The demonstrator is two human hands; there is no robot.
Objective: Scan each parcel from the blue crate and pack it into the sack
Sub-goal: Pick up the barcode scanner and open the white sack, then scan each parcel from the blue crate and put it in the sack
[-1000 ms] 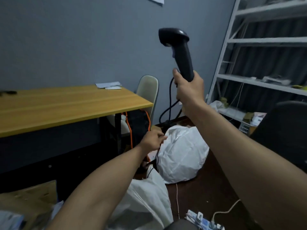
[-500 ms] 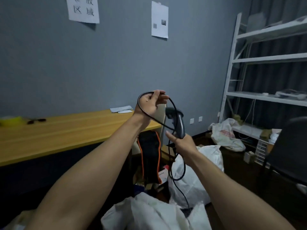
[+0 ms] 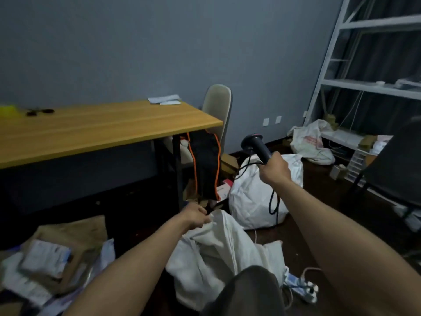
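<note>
My right hand point(image 3: 274, 168) grips the handle of a black barcode scanner point(image 3: 255, 145), held out at mid height with its head pointing left; its black cable point(image 3: 272, 201) hangs down in a loop. My left hand point(image 3: 196, 216) is low and closed on the top edge of a white sack point(image 3: 218, 249) that lies crumpled on the floor in front of me. Several parcels point(image 3: 45, 261), cardboard and paper-labelled, are piled at the lower left. The blue crate cannot be made out under them.
A wooden table point(image 3: 102, 126) with black legs stands on the left, a beige chair point(image 3: 216, 106) behind its end. A full white sack point(image 3: 257, 195) sits on the floor beyond. White shelving point(image 3: 364, 85) fills the right. A power strip point(image 3: 305, 290) lies near my knee.
My left hand let go of the cable loop it held up and dropped to the sack's edge. My right hand moved right with the scanner. The view tilted down.
</note>
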